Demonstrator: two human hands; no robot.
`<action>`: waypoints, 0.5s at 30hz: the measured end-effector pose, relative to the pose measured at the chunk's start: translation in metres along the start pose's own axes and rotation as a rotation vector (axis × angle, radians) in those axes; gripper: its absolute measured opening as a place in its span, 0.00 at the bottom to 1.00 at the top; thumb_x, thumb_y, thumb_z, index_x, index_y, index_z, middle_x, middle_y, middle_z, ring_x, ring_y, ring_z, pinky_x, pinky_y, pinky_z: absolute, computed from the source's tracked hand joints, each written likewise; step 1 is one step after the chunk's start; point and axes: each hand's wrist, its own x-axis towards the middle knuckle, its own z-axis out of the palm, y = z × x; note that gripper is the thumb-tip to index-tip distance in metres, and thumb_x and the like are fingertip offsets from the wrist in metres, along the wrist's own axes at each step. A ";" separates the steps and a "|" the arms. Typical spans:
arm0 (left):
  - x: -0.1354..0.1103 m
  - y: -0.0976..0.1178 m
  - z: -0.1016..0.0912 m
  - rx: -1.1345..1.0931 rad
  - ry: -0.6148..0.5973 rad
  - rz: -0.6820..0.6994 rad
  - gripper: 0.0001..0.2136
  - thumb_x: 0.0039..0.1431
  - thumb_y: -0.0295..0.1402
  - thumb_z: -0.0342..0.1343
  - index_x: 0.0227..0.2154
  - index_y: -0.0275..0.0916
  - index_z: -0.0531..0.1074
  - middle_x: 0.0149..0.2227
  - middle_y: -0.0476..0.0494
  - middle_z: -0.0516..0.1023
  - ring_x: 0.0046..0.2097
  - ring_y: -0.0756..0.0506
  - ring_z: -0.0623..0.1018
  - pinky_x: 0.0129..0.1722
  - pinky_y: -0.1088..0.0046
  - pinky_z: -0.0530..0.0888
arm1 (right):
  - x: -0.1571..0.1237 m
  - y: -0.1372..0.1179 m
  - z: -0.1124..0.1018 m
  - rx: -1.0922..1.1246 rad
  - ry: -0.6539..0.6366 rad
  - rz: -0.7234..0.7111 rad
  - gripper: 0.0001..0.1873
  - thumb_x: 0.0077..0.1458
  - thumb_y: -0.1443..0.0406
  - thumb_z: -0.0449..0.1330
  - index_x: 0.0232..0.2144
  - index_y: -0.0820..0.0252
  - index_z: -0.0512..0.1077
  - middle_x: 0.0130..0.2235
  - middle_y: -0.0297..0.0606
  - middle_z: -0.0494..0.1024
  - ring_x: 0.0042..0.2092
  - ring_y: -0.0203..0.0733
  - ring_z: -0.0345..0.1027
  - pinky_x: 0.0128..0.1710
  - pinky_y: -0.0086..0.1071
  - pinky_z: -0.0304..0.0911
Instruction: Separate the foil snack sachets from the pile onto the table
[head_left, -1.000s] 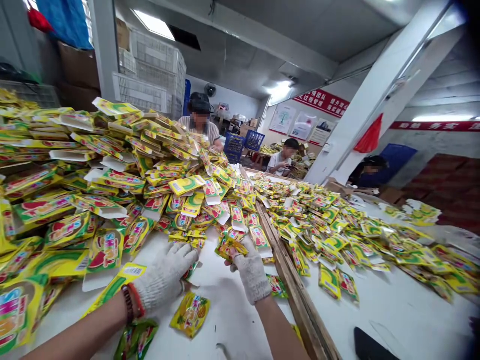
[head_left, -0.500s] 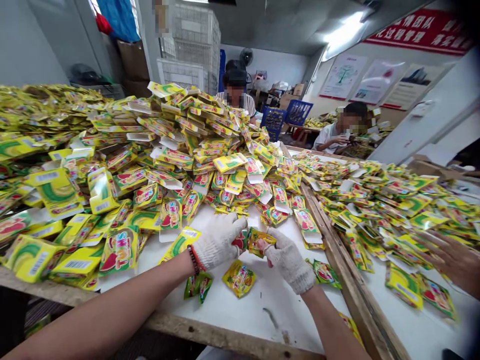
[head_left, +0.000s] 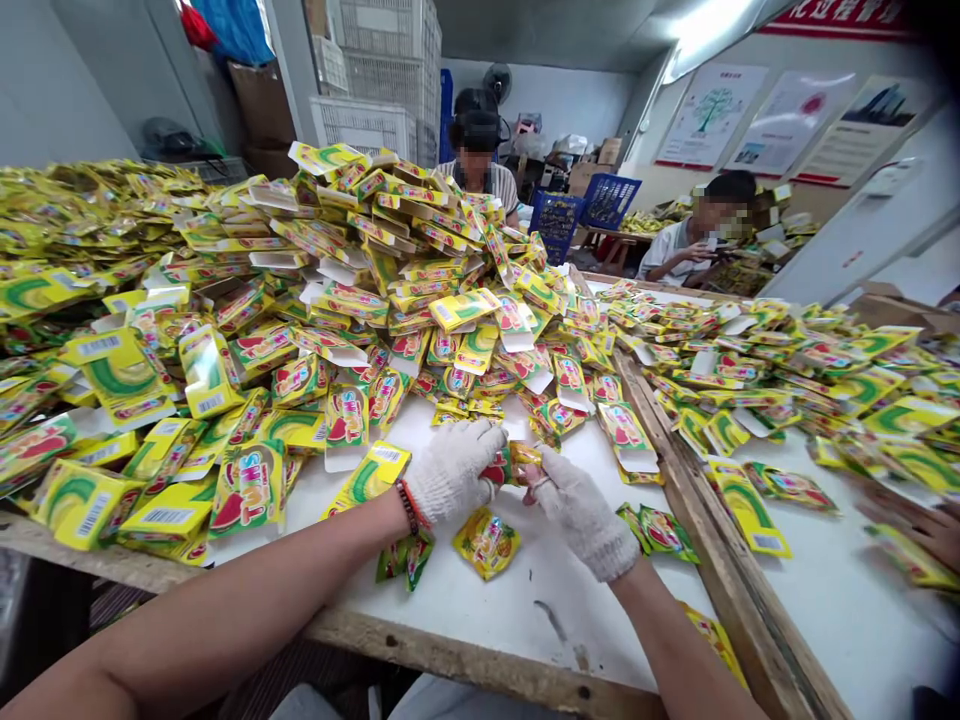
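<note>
The left hand (head_left: 454, 472) and right hand (head_left: 583, 512), both in white knit gloves, meet at the centre of the frame. Each is closed on the sachets (head_left: 513, 464) pinched between them, held by the edges just above the white table (head_left: 525, 610) — probably so the packets stay squared together. Just below lie a loose yellow sachet (head_left: 486, 542) and some green packets (head_left: 405, 558), apart but in easy reach. The heap of flat yellow cartons (head_left: 337, 270) fills the left and upper middle, sloping toward the hands. At right a wooden rail (head_left: 679, 480) fences off another spread — a co-worker's hand (head_left: 919, 520) lies at the right edge.
</note>
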 end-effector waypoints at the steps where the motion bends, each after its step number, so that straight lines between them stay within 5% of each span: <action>1: 0.000 0.000 0.000 0.011 0.008 -0.001 0.24 0.49 0.32 0.57 0.51 0.38 0.63 0.47 0.41 0.70 0.48 0.39 0.70 0.46 0.61 0.67 | 0.000 0.001 0.000 -0.059 0.054 0.006 0.13 0.56 0.59 0.50 0.33 0.56 0.72 0.31 0.40 0.76 0.29 0.42 0.67 0.30 0.34 0.62; 5: 0.000 0.009 -0.003 0.027 -0.023 0.040 0.24 0.49 0.31 0.56 0.51 0.38 0.63 0.47 0.40 0.70 0.47 0.38 0.69 0.46 0.60 0.67 | 0.003 -0.004 -0.002 -0.267 0.207 -0.010 0.11 0.51 0.62 0.53 0.21 0.57 0.69 0.26 0.38 0.73 0.30 0.40 0.64 0.31 0.31 0.59; 8: 0.002 0.016 -0.007 0.023 -0.062 0.041 0.22 0.51 0.30 0.55 0.51 0.39 0.64 0.47 0.39 0.70 0.48 0.38 0.69 0.46 0.60 0.66 | 0.004 -0.012 -0.003 -0.112 0.072 0.049 0.09 0.49 0.65 0.53 0.22 0.56 0.71 0.24 0.35 0.73 0.26 0.37 0.63 0.27 0.29 0.58; 12: 0.004 0.015 -0.010 0.038 -0.057 -0.027 0.23 0.51 0.30 0.55 0.52 0.38 0.63 0.47 0.38 0.69 0.48 0.37 0.69 0.45 0.59 0.66 | 0.001 -0.022 -0.008 0.304 -0.074 0.253 0.15 0.51 0.61 0.55 0.40 0.58 0.75 0.19 0.30 0.71 0.18 0.33 0.59 0.18 0.26 0.54; 15: 0.003 0.015 -0.009 0.041 -0.076 -0.012 0.23 0.51 0.30 0.54 0.51 0.38 0.63 0.47 0.38 0.69 0.47 0.37 0.69 0.45 0.59 0.67 | -0.006 -0.026 -0.008 0.472 -0.237 0.270 0.15 0.52 0.58 0.56 0.38 0.60 0.75 0.14 0.28 0.68 0.16 0.32 0.58 0.16 0.24 0.50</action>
